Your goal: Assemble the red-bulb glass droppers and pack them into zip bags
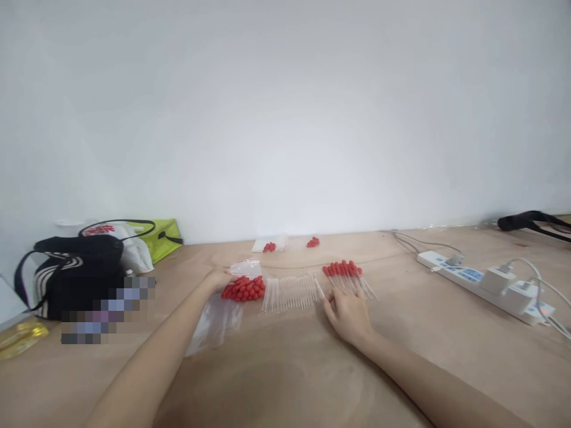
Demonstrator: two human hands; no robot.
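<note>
My right hand (348, 314) is low over the table, its thumb and forefinger closed on the end of a thin whitish stick (319, 289). To its left lies a row of similar bare sticks (289, 293), side by side. Just beyond that hand, several sticks with red, bulb-shaped tips (342, 268) are fanned out. My left hand (217, 278) reaches to the far left side of a heap of loose red tips (243, 290), by a clear zip bag (246, 268); its fingers are too small and partly hidden to read. Another clear plastic bag (214, 324) lies flat under the left forearm.
Two small clusters of red pieces (269, 246) lie near the wall, one on a clear bag. A white power strip (482, 284) with plugs and cables is at right. A black bag (80, 273) and a green bag (166, 238) stand at left.
</note>
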